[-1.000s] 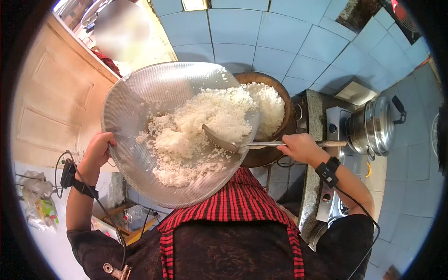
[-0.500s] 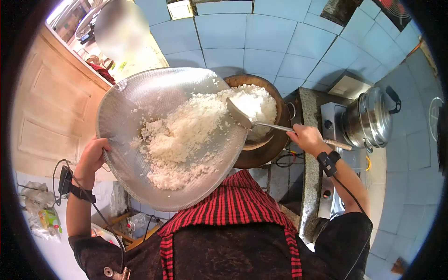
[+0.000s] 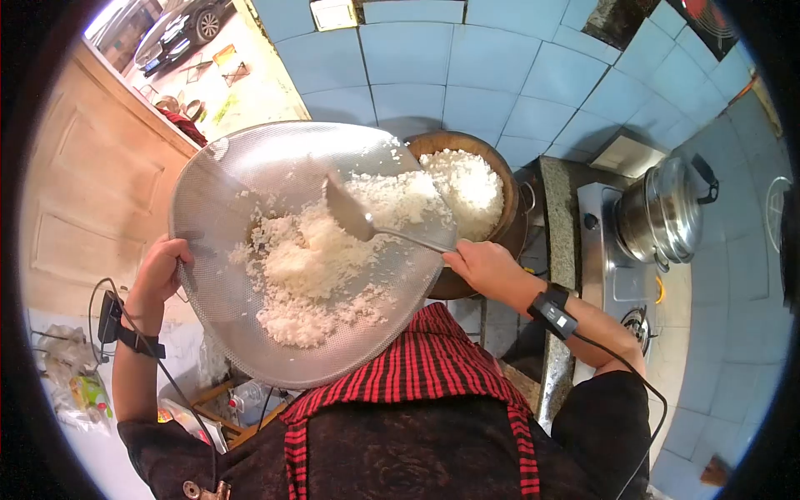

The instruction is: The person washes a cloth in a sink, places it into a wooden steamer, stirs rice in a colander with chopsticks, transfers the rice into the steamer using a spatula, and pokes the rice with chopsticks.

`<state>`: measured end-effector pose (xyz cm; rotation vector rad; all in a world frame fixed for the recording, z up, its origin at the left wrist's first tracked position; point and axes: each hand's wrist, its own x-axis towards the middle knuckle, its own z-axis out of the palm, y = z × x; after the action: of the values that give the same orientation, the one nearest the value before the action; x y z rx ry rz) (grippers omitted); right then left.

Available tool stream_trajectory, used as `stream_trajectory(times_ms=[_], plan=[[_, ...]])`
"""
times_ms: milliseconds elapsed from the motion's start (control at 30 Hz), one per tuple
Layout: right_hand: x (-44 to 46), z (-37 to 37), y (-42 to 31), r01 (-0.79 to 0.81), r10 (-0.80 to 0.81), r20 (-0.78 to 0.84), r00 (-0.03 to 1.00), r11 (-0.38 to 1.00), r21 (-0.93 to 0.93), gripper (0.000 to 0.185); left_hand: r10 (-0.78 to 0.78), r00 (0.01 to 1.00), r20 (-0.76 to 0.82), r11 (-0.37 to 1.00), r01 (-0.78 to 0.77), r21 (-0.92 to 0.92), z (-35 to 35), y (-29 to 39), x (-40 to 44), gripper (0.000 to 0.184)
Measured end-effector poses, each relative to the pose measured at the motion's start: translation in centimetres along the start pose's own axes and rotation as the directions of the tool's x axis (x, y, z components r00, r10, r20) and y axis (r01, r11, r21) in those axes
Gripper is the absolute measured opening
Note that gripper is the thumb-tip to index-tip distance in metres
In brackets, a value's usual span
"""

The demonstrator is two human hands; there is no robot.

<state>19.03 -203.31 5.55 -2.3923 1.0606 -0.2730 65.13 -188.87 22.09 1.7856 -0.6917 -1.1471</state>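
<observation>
A large metal mesh strainer (image 3: pixel 250 350) is held tilted in front of my body, with clumps of white rice (image 3: pixel 304 258) spread over its middle. My left hand (image 3: pixel 164 265) is closed round its left rim. My right hand (image 3: pixel 492 268) grips the handle of a long metal ladle (image 3: pixel 348 210), whose head is over the rice inside the strainer. The strainer's right edge overlaps a round wooden tub (image 3: pixel 504 187), heaped with more white rice (image 3: pixel 468 187). The tub's near left side is hidden behind the strainer.
On the right, a stone-edged counter (image 3: pixel 560 242) carries a gas stove (image 3: pixel 607 208) and a lidded steel pot (image 3: pixel 658 212). Blue tiles cover the wall (image 3: pixel 483 67) behind. A wooden door (image 3: pixel 96 183) stands at left, with a parked car (image 3: pixel 179 37) outside.
My right hand and the ladle have moved left, bringing the ladle's head from the tub side back over the strainer's middle. My left hand keeps its grip on the rim.
</observation>
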Motion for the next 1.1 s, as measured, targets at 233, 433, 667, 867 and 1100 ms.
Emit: stream_trajectory(times_ms=[233,433,667,867,1100], plan=[[-1.9,1.2,1.7,-0.174,0.167,-0.086,0.982,0.982,-0.078,0.038,0.029,1.000,0.011,0.999,-0.029,0.013,-0.1,-0.3,0.3,0.014],[-5.3,0.7,4.9,-0.281,0.234,-0.246,0.941,0.942,-0.181,0.038,0.042,0.998,0.040,0.998,-0.044,0.035,-0.9,-0.6,1.5,0.014],[-8.5,-3.8,7.2,-0.292,0.260,-0.289,0.921,0.954,-0.074,0.038,0.112,0.991,0.072,0.993,-0.115,0.038,1.3,1.0,-0.3,0.018],[-3.3,-7.9,1.9,-0.338,0.329,0.084,0.941,0.887,0.313,0.046,0.163,0.984,0.077,0.983,-0.169,0.066,1.9,1.3,-0.4,0.020],[4.2,-6.4,2.1,-0.131,0.131,0.034,0.991,0.991,-0.010,0.056,0.212,0.975,0.074,0.956,-0.222,0.191,0.6,1.4,1.5,0.015]])
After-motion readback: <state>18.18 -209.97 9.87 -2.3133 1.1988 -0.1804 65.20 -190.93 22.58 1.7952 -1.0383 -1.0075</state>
